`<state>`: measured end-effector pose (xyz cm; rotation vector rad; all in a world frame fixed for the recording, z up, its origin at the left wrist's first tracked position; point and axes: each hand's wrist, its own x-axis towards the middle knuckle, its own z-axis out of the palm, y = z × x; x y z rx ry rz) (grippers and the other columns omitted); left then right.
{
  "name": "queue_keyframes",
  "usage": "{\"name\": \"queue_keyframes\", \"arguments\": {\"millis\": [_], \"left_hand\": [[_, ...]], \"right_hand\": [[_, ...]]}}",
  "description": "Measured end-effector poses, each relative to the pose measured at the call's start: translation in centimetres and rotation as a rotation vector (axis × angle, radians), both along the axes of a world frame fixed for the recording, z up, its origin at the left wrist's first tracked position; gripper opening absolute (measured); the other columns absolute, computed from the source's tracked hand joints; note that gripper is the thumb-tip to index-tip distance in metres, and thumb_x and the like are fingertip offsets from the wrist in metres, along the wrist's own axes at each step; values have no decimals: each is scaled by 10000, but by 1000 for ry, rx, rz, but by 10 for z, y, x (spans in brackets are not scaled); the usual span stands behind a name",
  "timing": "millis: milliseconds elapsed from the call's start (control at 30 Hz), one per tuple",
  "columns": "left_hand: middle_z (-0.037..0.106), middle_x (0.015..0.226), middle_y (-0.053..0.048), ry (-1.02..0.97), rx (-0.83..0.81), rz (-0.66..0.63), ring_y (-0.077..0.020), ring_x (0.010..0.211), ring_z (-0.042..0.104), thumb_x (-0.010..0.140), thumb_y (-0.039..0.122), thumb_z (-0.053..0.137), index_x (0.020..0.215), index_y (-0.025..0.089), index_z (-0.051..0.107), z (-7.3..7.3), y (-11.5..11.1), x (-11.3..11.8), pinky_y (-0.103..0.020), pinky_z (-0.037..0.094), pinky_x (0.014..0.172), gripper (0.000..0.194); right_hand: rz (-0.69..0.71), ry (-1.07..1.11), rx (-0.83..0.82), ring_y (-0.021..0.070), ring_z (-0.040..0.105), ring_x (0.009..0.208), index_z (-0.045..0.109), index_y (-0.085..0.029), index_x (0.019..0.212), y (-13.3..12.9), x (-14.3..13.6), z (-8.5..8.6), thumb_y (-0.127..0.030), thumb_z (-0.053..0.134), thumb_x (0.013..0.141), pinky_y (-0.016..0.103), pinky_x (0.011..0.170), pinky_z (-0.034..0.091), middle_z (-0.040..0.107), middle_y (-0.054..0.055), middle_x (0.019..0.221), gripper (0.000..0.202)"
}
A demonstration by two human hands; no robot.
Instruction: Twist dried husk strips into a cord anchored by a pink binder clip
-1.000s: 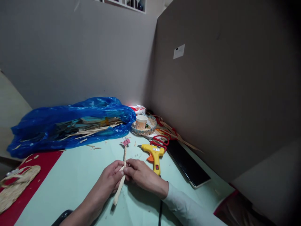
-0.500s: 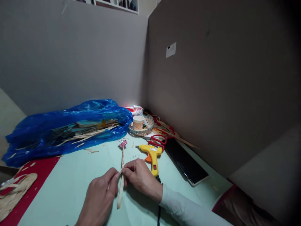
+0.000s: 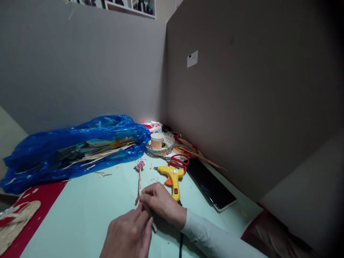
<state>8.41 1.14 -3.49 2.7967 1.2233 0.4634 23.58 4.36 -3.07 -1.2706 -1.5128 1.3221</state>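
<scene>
A thin braided straw strip (image 3: 139, 181) runs toward me on the pale green table, its far end held in a pink binder clip (image 3: 139, 165). My right hand (image 3: 161, 204) pinches the strip at the near end of the braid. Close against it, my left hand (image 3: 129, 231) has its fingers closed on the loose strands, one of which sticks out toward the lower right. Just right of my hands lies a yellow glue gun (image 3: 174, 175) with an orange trigger, its cord trailing toward me.
A blue plastic bag (image 3: 53, 139) of straw strips spans the back left. Behind the glue gun are red-handled scissors (image 3: 178, 161) and a woven tray (image 3: 150, 152) with a paper cup (image 3: 157, 141). A black tablet (image 3: 211, 184) lies right; a woven sole (image 3: 23, 224), far left.
My left hand has moved right and nearer to me, under my right hand. The loose strand end has swung from straight down to the lower right. The view has shifted slightly.
</scene>
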Motion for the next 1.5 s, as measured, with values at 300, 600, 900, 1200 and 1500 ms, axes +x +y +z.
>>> {"name": "queue_keyframes", "arguments": {"millis": [300,600,900,1200,1500], "left_hand": [[587,629,17,-697,-854,205,-171,635,559,825,466,532,799,208,544,19,42,-5,-289,426,637,260],[540,501,73,-918,-1255,253,-12,319,169,758,496,620,854,198,490,12,40,2,-177,81,327,339],[368,378,119,-773,-1028,342,-60,364,213,758,409,587,670,197,511,9,37,4,-210,135,402,242],[388,485,88,-809,-868,364,-104,502,350,660,329,579,547,207,449,9,36,8,-233,239,510,211],[365,453,118,-968,-1051,343,-39,346,200,670,505,594,615,209,466,1,34,6,-215,82,375,327]], "right_hand": [[83,120,6,97,445,514,634,-135,664,-6,-2,4,-166,443,831,186,537,340,519,-24,528,256],[124,-12,-38,93,443,516,600,-133,877,-6,2,1,-125,424,840,193,537,335,623,1,661,181],[36,-834,342,188,554,634,599,-150,853,-23,5,15,-234,356,937,285,531,225,654,112,756,270],[60,-966,417,207,584,587,596,-177,819,-33,-5,18,-244,315,960,324,514,163,664,99,696,321],[247,-1079,551,242,595,632,572,-136,1057,-42,-9,15,-174,452,843,323,562,219,680,105,777,248]]}}
